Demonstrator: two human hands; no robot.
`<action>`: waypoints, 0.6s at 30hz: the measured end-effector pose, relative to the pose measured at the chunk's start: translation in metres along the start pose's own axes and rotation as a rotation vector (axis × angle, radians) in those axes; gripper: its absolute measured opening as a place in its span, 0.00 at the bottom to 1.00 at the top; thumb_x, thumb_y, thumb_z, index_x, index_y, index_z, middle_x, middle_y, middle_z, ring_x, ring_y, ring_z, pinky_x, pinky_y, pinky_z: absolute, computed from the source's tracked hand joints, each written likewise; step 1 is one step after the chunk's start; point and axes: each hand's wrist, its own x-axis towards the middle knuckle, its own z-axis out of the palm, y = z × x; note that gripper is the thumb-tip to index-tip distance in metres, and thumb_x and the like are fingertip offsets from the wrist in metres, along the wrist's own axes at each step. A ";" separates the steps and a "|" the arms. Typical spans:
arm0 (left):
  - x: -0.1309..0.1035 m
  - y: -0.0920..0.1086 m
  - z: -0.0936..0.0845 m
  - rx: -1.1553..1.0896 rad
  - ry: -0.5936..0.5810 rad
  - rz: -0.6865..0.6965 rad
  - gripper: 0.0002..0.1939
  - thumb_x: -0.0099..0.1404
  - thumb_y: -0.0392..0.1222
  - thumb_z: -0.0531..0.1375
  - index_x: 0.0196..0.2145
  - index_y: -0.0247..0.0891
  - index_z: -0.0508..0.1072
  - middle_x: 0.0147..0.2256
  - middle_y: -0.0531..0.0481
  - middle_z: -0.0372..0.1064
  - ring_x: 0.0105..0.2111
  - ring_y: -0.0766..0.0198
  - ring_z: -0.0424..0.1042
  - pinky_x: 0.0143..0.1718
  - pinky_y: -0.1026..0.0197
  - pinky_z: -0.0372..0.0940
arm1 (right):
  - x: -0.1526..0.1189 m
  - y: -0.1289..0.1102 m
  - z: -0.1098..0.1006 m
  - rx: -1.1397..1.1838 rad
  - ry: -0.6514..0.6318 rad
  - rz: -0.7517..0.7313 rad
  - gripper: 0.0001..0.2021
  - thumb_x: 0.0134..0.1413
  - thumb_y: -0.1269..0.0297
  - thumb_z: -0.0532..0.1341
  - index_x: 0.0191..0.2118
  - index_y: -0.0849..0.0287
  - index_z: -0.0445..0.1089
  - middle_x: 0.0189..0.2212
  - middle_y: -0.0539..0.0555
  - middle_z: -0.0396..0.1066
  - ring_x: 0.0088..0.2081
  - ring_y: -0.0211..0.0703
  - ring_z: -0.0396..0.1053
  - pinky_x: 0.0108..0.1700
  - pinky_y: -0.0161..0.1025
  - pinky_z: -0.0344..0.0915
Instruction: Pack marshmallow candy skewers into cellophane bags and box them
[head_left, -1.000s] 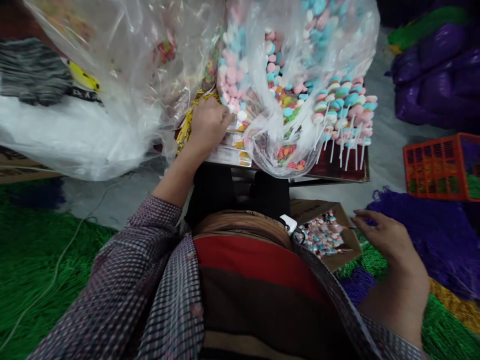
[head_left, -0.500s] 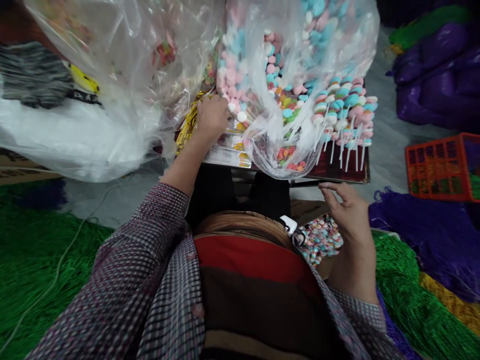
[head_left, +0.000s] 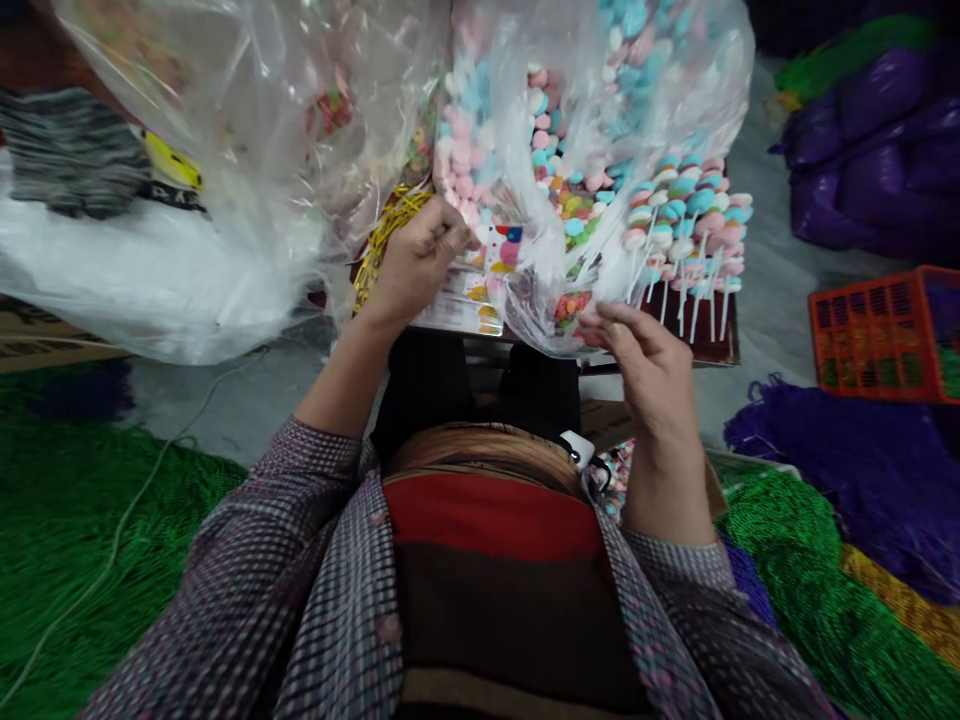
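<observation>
Above the table; left hand pinching packet, held end hidden; right hand near gummy rings, grip unclear

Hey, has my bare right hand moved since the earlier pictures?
Yes: your right hand has moved left and forward, away from the orange plastic crate, to the dark wooden table.

Dim, cool light falls over a grey floor, where a dark reddish-brown surface stands with its glossy near edge exposed at the right. On the left, a pale cable runs across a spread of green strands, with printed cardboard farther back. To the right lie purple strands, nearer green bundles and a gold strip, with an orange crate beyond and shiny purple bags at the far right.
</observation>
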 end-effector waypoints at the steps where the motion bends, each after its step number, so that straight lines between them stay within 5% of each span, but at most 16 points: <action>1: -0.008 0.006 0.007 -0.033 -0.009 0.016 0.15 0.68 0.57 0.60 0.32 0.45 0.68 0.34 0.49 0.75 0.40 0.59 0.73 0.42 0.54 0.65 | 0.008 -0.003 0.012 0.073 -0.031 0.004 0.21 0.59 0.43 0.65 0.51 0.50 0.76 0.45 0.55 0.82 0.45 0.47 0.81 0.48 0.49 0.79; 4: -0.025 0.015 0.026 -0.083 -0.041 0.046 0.18 0.68 0.60 0.60 0.32 0.44 0.67 0.31 0.51 0.75 0.35 0.63 0.73 0.41 0.57 0.66 | 0.031 -0.009 0.046 0.180 -0.136 -0.005 0.26 0.53 0.38 0.67 0.51 0.50 0.74 0.43 0.52 0.80 0.42 0.44 0.79 0.43 0.44 0.78; 8: -0.036 0.014 0.036 -0.186 -0.126 0.011 0.17 0.66 0.59 0.63 0.36 0.42 0.69 0.29 0.54 0.71 0.32 0.66 0.72 0.38 0.60 0.67 | 0.041 -0.009 0.072 0.195 -0.063 -0.062 0.22 0.57 0.40 0.65 0.33 0.56 0.70 0.26 0.45 0.67 0.27 0.34 0.67 0.31 0.35 0.69; 12: -0.036 0.011 0.029 -0.303 -0.293 -0.092 0.22 0.59 0.58 0.70 0.42 0.40 0.74 0.30 0.55 0.71 0.30 0.67 0.70 0.35 0.63 0.66 | 0.033 -0.009 0.073 0.095 -0.009 -0.099 0.23 0.58 0.39 0.64 0.28 0.55 0.66 0.21 0.43 0.60 0.23 0.32 0.59 0.27 0.33 0.61; 18: -0.036 0.007 0.024 -0.230 -0.330 -0.109 0.22 0.59 0.60 0.68 0.27 0.39 0.70 0.25 0.55 0.66 0.26 0.68 0.63 0.32 0.62 0.60 | 0.026 -0.006 0.066 0.079 0.005 -0.065 0.25 0.57 0.38 0.64 0.25 0.56 0.64 0.21 0.43 0.60 0.25 0.33 0.58 0.31 0.35 0.62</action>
